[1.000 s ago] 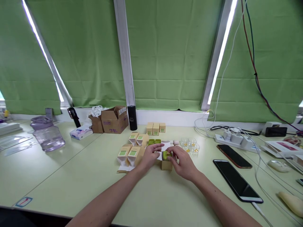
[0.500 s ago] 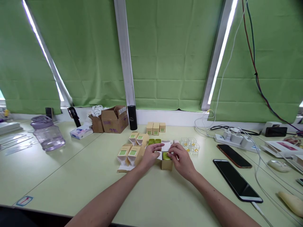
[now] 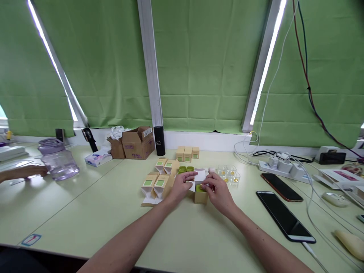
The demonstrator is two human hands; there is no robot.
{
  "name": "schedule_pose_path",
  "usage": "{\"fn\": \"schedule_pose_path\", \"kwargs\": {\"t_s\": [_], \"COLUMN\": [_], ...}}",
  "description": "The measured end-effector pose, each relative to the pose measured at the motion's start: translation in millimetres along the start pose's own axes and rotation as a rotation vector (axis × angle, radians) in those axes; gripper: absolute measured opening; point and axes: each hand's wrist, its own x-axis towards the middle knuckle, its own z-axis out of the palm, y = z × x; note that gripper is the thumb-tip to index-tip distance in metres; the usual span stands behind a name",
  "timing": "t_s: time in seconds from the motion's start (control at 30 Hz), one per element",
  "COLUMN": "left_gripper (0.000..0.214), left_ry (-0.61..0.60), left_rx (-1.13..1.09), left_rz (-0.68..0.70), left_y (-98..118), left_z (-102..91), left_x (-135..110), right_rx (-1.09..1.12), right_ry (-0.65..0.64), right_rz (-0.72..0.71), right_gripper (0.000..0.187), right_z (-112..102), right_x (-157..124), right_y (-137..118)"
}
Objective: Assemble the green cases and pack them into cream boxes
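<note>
A small open kraft box with white inner flaps stands on the table between my hands. Inside its mouth sits a green square-looking piece, partly hidden by fingers. My right hand is closed, thumb and fingertips pinching at that green piece. On the other side, my left hand holds the box's white side flap between thumb and fingers. Several more green pieces lie just behind my left hand. Flattened-open kraft boxes with green labels rest to the left. Clear cups with gold-coloured centres stand to the right.
Closed kraft boxes stand at the back, near a black cylinder and a brown carton. A purple jug is at left, beside another person's hand. Phones and a power strip occupy the right.
The green piece sits a little lower in the box, my right fingers still on it. Another person's hand has come into view at the far left, by the jug.
</note>
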Motion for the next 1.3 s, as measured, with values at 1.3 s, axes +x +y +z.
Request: {"fn": "schedule_pose_path", "kwargs": {"t_s": [1.3], "left_gripper": [0.038], "left_ry": [-0.021], "left_rx": [-0.038], "left_rz": [-0.031], "left_y": [9], "left_z": [9.8], "left_x": [-9], "right_rx": [0.355], "right_ry": [0.235], "right_rz": [0.382], "right_gripper": [0.030], "right_z": [3], "right_x": [8], "right_y": [47]}}
